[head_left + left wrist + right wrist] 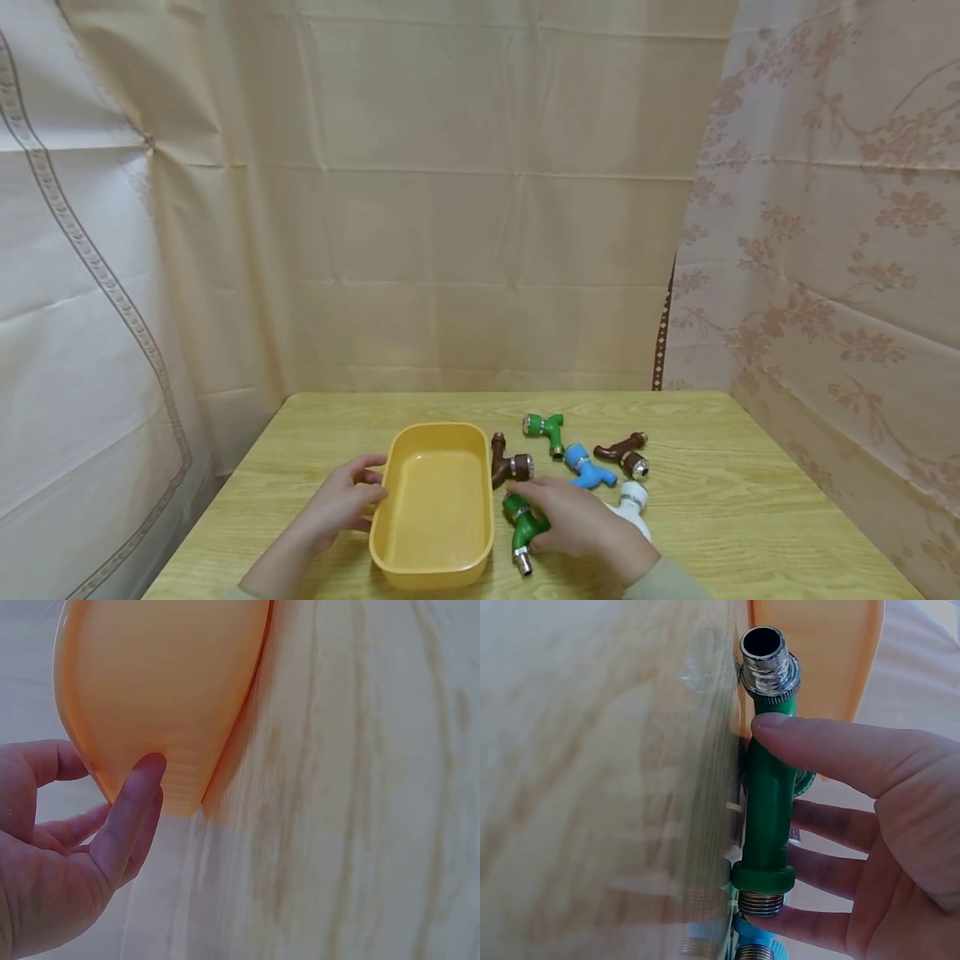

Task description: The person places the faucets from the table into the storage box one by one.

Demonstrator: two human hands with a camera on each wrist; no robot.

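A yellow plastic basin stands on the table, left of the taps. My left hand is at its left side, fingertips touching the wall near the rim. In the left wrist view the fingers lie extended against the basin's outside. To the basin's right, my right hand holds a dark green tap with a silver spout end. Seen from the right wrist, the thumb presses one side of the green body and the other fingers are round behind it, close against the tabletop.
Beyond the right hand lie a brown tap beside the basin, another green tap, a blue tap and a second brown tap. A white tap is partly hidden by the right hand. Curtains surround the wooden table.
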